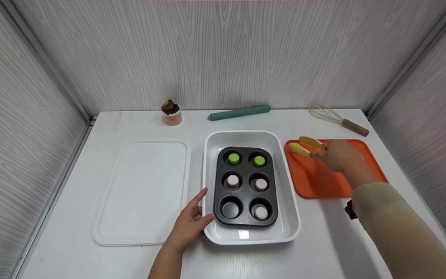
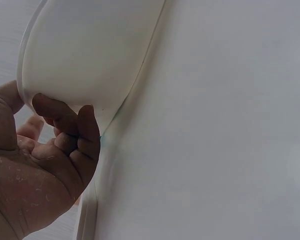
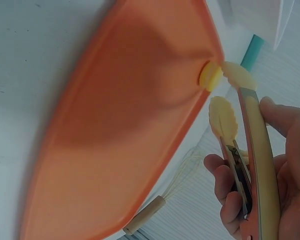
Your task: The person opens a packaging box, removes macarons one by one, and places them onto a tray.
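My left hand (image 1: 190, 224) grips the near left corner of a white rectangular tub (image 1: 290, 217), thumb at the rim and other fingers curled against the outer wall. Inside the tub lies a dark muffin tin (image 1: 245, 201). Two green pieces (image 1: 259, 161) sit in its far cups and three pale pink pieces (image 1: 261, 184) in others; the near left cup is bare. My right hand (image 1: 341, 159) holds yellow-tipped tongs (image 3: 262, 165), their tips spread apart. Beside the tips, a round yellow piece (image 3: 210, 76) rests at the far left corner of an orange tray (image 1: 319, 182).
A white lid-like tray (image 1: 145, 193) lies on the left. Along the back stand a small dessert cup (image 1: 172, 117), a green rolling pin (image 1: 240, 112) and a whisk (image 1: 352, 126) with a wooden handle. Wood-grain panels (image 1: 223, 54) close off the back and sides.
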Tool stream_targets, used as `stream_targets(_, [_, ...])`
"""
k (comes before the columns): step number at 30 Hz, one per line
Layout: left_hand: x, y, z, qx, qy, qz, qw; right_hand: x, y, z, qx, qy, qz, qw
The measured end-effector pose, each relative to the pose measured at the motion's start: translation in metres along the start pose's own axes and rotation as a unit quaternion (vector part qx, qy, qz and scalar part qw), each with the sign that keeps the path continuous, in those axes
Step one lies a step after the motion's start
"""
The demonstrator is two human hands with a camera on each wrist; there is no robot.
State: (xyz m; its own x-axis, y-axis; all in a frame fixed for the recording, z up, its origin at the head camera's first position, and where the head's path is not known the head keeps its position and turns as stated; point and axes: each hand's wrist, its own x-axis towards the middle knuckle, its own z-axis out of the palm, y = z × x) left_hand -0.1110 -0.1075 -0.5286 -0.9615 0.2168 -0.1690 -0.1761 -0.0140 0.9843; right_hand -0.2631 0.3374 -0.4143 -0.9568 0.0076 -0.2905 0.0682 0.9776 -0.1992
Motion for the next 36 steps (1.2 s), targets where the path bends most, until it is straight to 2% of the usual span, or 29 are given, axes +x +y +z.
stream_targets(8, [0.001,-0.001,0.0,-0.003,0.003,-0.002,1.0,-0.008,0.003,-0.007,0.023,0.006,-0.009,1.0])
stream_targets(19, [0.001,-0.003,-0.001,0.004,0.005,0.006,1.0,-0.031,-0.003,-0.016,0.015,0.059,-0.049,0.997])
stream_targets(24, [0.002,-0.002,-0.001,0.005,0.005,0.006,1.0,-0.043,-0.018,-0.021,0.015,0.063,-0.063,0.996])
stream_targets(28, [0.002,-0.002,0.0,0.0,0.001,0.016,0.9999,-0.053,-0.034,-0.022,0.018,0.081,-0.089,0.993])
stream_targets(36, [0.001,0.0,0.001,0.009,0.005,0.019,0.9998,-0.07,-0.07,-0.009,-0.013,0.1,-0.116,0.988])
